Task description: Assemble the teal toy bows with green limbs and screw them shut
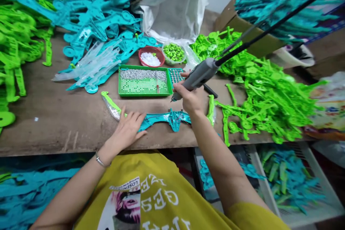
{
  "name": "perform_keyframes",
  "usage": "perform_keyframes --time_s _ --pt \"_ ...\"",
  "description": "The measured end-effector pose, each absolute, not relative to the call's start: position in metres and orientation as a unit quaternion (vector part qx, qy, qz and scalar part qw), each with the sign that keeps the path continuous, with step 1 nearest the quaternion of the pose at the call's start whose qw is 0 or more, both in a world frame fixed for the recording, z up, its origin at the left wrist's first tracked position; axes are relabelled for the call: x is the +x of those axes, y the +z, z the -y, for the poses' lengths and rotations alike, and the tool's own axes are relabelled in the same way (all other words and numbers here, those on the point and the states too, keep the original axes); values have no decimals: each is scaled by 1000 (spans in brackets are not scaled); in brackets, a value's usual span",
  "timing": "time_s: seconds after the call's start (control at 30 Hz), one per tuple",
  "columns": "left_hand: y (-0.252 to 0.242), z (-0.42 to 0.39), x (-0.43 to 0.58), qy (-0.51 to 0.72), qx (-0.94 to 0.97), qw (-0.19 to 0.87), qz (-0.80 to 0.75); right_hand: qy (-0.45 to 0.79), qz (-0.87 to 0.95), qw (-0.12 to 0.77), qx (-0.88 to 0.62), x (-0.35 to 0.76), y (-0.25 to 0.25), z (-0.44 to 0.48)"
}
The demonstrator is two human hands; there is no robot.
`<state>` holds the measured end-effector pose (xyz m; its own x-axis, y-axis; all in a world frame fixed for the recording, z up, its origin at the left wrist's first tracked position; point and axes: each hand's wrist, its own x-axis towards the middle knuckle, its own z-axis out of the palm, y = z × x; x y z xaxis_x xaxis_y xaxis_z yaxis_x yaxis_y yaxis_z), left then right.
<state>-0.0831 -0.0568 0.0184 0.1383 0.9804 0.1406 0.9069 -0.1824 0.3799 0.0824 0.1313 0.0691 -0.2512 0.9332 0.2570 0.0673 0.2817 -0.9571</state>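
Observation:
A toy bow (159, 118) with a blue middle and green limbs lies across the table in front of me. My left hand (129, 126) rests flat on its left part, fingers spread, covering the joint between blue and green. My right hand (188, 95) is wrapped around a grey electric screwdriver (201, 73) on a black cord. Its tip points down and left, above the bow and apart from it. Behind the bow is a green tray (146, 94) with many small silver screws (142, 74) and a thin red-tipped tool (157, 87).
Blue parts (94, 25) and green parts (21, 43) are heaped at left, more green parts (258, 93) at right. A red basket (151, 48) of white pieces and a bowl of green pieces (174, 52) stand behind the tray. A white sack (172, 7) stands farther back.

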Motion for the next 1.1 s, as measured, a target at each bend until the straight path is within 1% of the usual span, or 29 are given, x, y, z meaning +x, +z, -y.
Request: perform_keyframes --time_s 0.23,0.37,0.47,0.57,0.63,0.7,0.87,1.1 --pt "18 80 -106 141 728 74 -667 457 664 453 -381 96 55 -133" --pt "24 106 -131 127 707 67 -693 493 670 437 -343 110 45 -133" --pt "28 121 -144 124 691 72 -708 496 652 429 -382 126 33 -124" --pt "30 126 -148 132 678 73 -719 464 669 363 -452 136 24 -105" --pt "29 127 -147 140 672 73 -724 430 717 301 -459 139 22 -91" --pt "28 127 -145 144 668 74 -727 396 754 264 -452 140 23 -81" --pt "25 130 -143 135 659 66 -737 373 751 281 -466 150 28 -75" --pt "32 128 -139 131 648 83 -746 428 709 301 -473 169 27 -74"
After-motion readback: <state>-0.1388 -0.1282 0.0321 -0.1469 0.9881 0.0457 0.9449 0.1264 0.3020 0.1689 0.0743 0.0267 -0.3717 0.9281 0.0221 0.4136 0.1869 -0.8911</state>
